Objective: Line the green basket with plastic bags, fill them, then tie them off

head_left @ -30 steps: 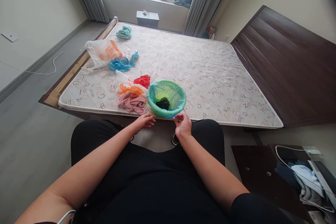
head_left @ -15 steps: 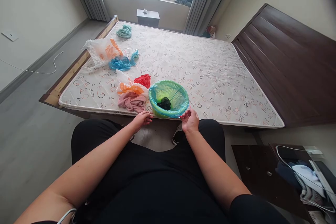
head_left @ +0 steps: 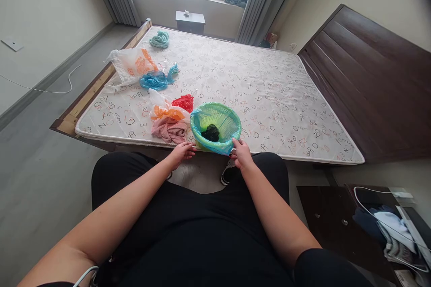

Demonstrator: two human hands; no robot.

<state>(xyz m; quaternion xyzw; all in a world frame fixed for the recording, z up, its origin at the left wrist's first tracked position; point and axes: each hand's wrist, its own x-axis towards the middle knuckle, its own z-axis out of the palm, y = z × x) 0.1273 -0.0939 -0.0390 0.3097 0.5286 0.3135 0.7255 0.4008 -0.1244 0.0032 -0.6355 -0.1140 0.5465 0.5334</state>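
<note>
A green plastic basket [head_left: 217, 110] with a blue plastic bag [head_left: 220, 147] lining it stands at the near edge of the mattress. Inside lies a crumpled black plastic bag [head_left: 211, 132]. My right hand [head_left: 241, 154] is closed at the basket's near right rim, pinching the blue bag between thumb and fingers. My left hand [head_left: 182, 153] hovers just left of the basket, fingers loosely bent and apart, with nothing visible in it. A pink towel [head_left: 170, 130] lies right beyond my left hand.
A white-and-orange plastic bag [head_left: 164, 112], a red bag [head_left: 183, 103], a blue bag [head_left: 156, 80], a larger white bag [head_left: 131, 65] and a green towel [head_left: 160, 39] lie on the mattress [head_left: 269, 98]. A dark nightstand [head_left: 323, 210] stands at right.
My right hand has turned and closed on the blue bag at the rim, pulling its edge downward toward me. The basket has shifted very slightly left. My left hand stays in place.
</note>
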